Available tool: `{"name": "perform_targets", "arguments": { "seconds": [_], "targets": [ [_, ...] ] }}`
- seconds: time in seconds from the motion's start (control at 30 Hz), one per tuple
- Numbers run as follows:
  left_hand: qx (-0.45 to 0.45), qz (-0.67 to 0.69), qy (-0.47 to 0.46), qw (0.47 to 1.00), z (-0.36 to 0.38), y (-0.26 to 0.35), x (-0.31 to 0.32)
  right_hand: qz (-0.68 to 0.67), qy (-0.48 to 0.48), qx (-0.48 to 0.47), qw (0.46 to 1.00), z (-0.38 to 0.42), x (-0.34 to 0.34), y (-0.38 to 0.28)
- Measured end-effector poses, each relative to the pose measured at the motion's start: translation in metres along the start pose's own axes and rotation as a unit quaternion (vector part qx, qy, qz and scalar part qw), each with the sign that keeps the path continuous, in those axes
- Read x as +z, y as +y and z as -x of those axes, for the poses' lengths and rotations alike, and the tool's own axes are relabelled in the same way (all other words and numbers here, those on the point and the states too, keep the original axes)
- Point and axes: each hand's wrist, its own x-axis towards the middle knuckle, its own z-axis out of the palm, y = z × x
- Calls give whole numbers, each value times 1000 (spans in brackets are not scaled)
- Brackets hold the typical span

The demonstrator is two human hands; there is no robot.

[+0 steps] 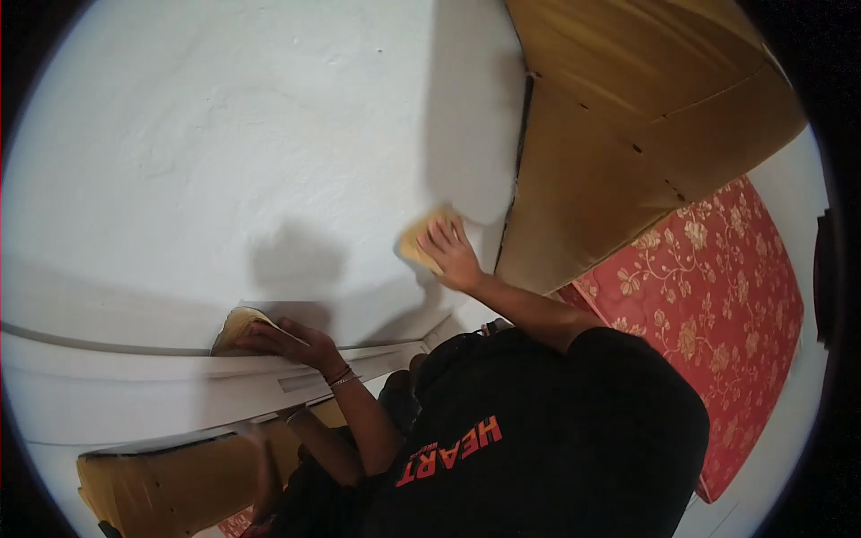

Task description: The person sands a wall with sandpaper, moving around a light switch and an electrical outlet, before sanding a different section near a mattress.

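Note:
My right hand [447,253] presses a yellow sheet [415,240], possibly sandpaper, against the white wall [269,143]. Its fingers lie over the sheet, and the arm reaches in from the right. Lower left, my left hand [289,341] holds a second tan sheet [230,328] with a pale curled edge. That sheet is against the wall, just above a white ledge or frame [117,381]; part of it is hidden behind the fingers. Bracelets [341,377] circle the left wrist.
A large brown-gold upholstered panel [619,134] meets the wall at upper right. Below it lies a red floral mattress or cushion [717,314]. Under the white frame, a reflective surface [179,489] seems to mirror my arm and the gold upholstery. My black shirt [556,430] fills the lower middle.

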Motion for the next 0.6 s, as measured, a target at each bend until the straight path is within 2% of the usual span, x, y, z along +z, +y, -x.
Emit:
{"name": "perform_targets", "arguments": {
  "seconds": [0.03,0.07,0.13,0.2,0.3,0.4,0.47,0.5,0.53,0.57,0.6],
  "targets": [
    [7,-19,-8,1000,1,0,-2,-16,-68,-13,997,16,-4,-3],
    [9,-20,-1,1000,-1,-1,-2,-17,-63,-18,998,11,6,0],
    [19,-5,5,1000,-4,2,-2,0,51,-50,997,-47,-19,-23],
    [16,-1,1,1000,0,0,-2,18,204,-26,978,-135,-73,-54],
    [19,0,-3,1000,1,-3,1,-22,315,-40,948,-205,-134,-82],
    [13,-10,-6,1000,3,-4,-2,-31,275,-20,961,-173,-99,-82],
    [7,-8,2,1000,-2,0,2,60,55,-41,996,-93,-31,-62],
    [9,-22,4,1000,-3,1,1,42,-10,-74,996,-52,-3,-52],
    [12,-35,5,999,-3,1,0,30,-48,-105,993,-27,6,-48],
    [17,-34,5,999,-2,-1,-1,0,-80,-84,993,-8,16,-41],
    [20,-32,7,999,-2,-4,1,1,-75,-82,994,-30,2,-49]
  ]
}}
